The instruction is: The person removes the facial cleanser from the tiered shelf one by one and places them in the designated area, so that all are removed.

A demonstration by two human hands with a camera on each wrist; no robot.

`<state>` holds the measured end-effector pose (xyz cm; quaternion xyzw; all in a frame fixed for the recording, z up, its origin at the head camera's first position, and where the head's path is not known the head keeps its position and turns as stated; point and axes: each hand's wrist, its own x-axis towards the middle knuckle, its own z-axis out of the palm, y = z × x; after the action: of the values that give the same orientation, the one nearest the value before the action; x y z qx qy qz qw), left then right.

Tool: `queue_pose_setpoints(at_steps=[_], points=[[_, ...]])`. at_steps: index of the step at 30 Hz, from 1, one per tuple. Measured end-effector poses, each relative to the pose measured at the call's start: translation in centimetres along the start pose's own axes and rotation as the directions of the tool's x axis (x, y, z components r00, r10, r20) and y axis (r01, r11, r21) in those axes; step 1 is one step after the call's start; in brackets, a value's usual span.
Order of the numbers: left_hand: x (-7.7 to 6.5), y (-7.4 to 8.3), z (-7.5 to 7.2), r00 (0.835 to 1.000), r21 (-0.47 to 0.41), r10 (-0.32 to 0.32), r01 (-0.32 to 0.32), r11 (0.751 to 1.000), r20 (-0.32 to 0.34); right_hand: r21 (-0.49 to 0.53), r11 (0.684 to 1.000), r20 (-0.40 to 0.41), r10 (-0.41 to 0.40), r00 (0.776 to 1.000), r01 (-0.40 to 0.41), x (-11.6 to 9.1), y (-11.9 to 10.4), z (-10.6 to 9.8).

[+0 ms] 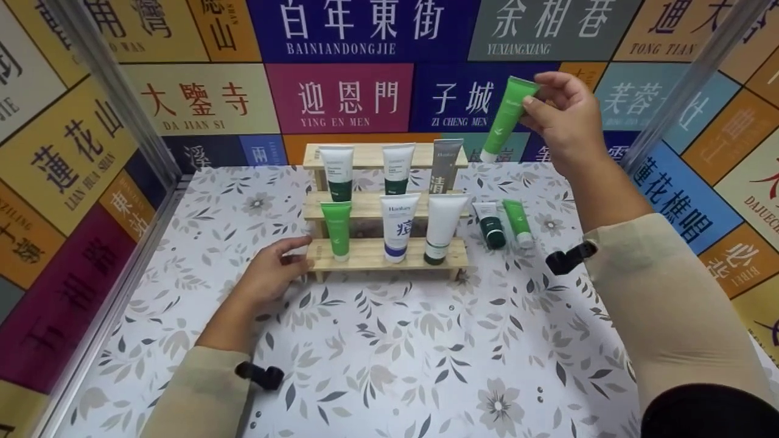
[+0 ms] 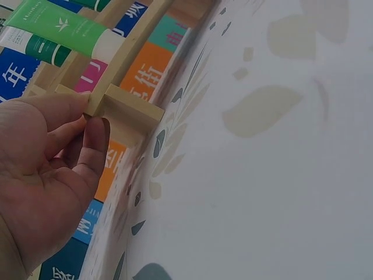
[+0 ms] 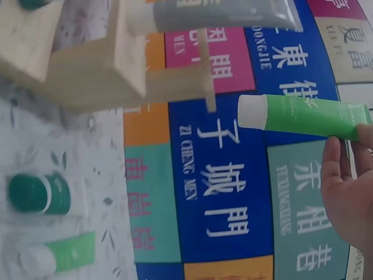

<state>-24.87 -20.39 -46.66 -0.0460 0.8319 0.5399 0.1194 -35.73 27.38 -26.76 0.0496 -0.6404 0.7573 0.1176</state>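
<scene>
High at the right, above the table, my right hand [image 1: 566, 118] pinches a green squeeze tube [image 1: 510, 115] by its flat crimped end; its white cap [image 3: 252, 111] points down. My left hand [image 1: 275, 271] grips the front left corner of a three-step wooden display stand [image 2: 133, 104] between thumb and fingers. On the lowest step stand another green tube [image 1: 338, 231], a white tube with blue print [image 1: 398, 225] and a plain white tube [image 1: 446, 225]. Higher up are two white-and-green tubes [image 1: 336, 170] [image 1: 398, 167] and a grey tube [image 1: 445, 164].
Right of the stand, a dark green and white tube [image 1: 490, 226] and a small green tube [image 1: 518, 222] lie on the leaf-patterned tabletop [image 1: 389, 347]. Behind the table rises a wall of coloured panels [image 1: 341, 97] with printed characters. Metal posts [image 1: 131, 91] frame the sides.
</scene>
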Motion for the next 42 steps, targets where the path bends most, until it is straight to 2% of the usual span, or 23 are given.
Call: queue_pose_setpoints(at_steps=[9,18,23,28,37,42], points=[[-0.2,0.1,0.1,1.000,-0.019,0.017,-0.017,1.000,0.001,0.024,0.998,-0.058,0.052,0.997,-0.050,-1.1,3.1,-4.9],[0.0,-0.2,0.3,1.000,-0.065,0.008,-0.007,0.998,0.007,0.008,0.984,-0.118,0.177,0.977,-0.177,-1.5,6.6,-10.1],[0.0,-0.2,0.2,1.000,-0.072,0.012,-0.011,0.997,0.008,0.014,0.962,-0.122,0.271,0.955,-0.271,-1.6,8.5,-12.7],[0.0,-0.1,0.1,1.000,-0.059,-0.001,0.001,0.998,-0.001,0.011,0.935,-0.125,0.353,0.927,-0.354,-1.6,9.8,-14.4],[0.0,-0.2,0.2,1.000,-0.076,0.001,-0.001,0.997,-0.008,-0.081,0.870,-0.145,0.473,0.869,-0.486,-1.8,11.7,-15.8],[0.0,-0.1,0.3,0.999,-0.086,0.039,-0.040,0.995,-0.009,-0.123,0.839,-0.170,0.508,0.844,-0.530,-1.4,12.8,-16.1]])
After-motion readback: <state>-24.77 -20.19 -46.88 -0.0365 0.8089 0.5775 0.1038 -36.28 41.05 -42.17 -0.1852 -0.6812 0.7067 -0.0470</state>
